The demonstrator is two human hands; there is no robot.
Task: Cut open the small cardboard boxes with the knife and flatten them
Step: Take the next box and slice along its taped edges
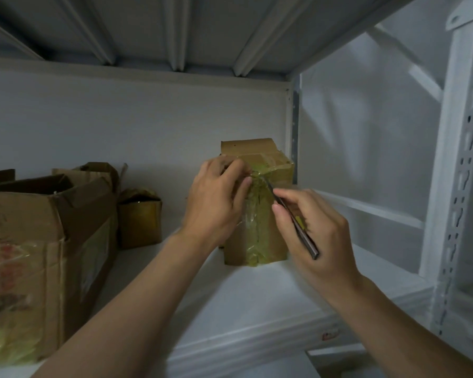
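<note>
No text is legible; the red print on the large cardboard box (25, 241) is too blurred to read

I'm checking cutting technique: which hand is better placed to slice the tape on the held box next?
Right. The right hand grips the knife, tip against the taped cardboard box; the left hand holds it steady.

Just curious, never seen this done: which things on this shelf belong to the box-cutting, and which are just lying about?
In the job: taped small box, gripped by the left hand; knife, held in the right hand; second small box, probably waiting its turn.
Lying about: large open carton at the left.
</note>
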